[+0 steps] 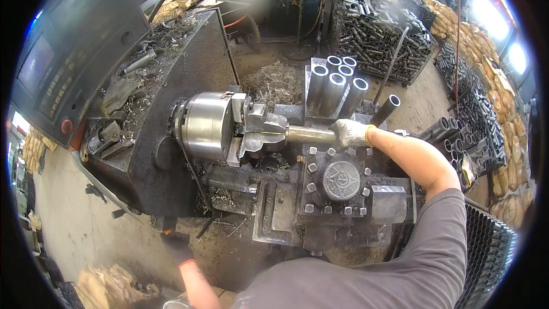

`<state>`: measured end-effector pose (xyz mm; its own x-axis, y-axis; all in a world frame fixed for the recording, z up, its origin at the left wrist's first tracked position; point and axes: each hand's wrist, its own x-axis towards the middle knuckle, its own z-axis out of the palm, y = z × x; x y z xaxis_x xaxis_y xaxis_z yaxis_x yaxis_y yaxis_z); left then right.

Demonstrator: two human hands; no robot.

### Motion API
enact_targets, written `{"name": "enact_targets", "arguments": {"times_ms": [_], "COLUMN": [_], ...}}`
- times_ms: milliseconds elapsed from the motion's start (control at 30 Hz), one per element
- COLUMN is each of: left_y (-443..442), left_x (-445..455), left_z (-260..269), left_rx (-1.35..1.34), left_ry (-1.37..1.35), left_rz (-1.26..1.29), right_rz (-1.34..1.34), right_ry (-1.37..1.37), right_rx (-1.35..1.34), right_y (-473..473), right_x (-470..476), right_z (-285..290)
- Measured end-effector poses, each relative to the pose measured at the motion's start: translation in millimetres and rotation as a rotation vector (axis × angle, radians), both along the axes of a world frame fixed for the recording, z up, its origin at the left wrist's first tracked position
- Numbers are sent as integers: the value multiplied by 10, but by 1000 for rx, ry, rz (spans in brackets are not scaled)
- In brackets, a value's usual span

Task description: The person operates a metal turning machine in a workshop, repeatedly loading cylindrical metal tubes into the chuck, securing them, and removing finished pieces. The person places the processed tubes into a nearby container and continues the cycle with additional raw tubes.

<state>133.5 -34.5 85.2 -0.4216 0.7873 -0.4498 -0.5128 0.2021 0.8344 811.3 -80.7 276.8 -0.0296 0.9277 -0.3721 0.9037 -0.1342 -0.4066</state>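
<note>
My right hand (349, 133), in a pale work glove, is closed around the outer end of a steel tube (311, 134). The tube's other end sits between the stepped jaws (266, 131) of a lathe chuck (203, 126). Below and left, my left hand (177, 244) wears a dark glove with a red cuff. It is beside the lower front of the lathe headstock (171, 180), near a small orange part (166, 231); blur and shadow hide its fingers. A square tool post (339, 184) with several clamping bolts is just in front of the tube.
Several tubes (339, 86) stand upright behind the tool post, with one leaning tube (386, 109) beside them. A control panel (47, 77) with a red button is at left. Metal chips litter the headstock top (171, 47). Wire baskets (381, 43) of metal parts stand behind.
</note>
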Motion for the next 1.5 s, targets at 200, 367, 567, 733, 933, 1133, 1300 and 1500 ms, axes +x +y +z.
{"name": "enact_targets", "arguments": {"times_ms": [200,367,567,733,933,1133,1300,1500], "left_y": [86,115,152,117,260,299,32,1291], "left_x": [-239,-364,-510,-628,-1204,-1183,-192,484], "left_z": [-93,5,62,84,-653,-702,1059,3225], "left_rx": [-39,-119,-130,-131,-142,-96,256,921], "left_ry": [20,-132,-182,-203,358,806,1391,2033], "left_rz": [46,10,-80,-210,-323,-382,84,181], "right_rz": [-13,8,37,53,-159,-11,-55,-571], "right_ry": [-208,-220,-63,74,763,-359,-537,-285], "right_rx": [-11,10,35,4,-294,-22,62,567], "right_y": [-20,45,75,350,1126,533,-52,-751], "right_x": [-73,-103,1,-273,-789,-189,59,18], "right_z": [54,140,-155,-76,461,6,-111,458]}}
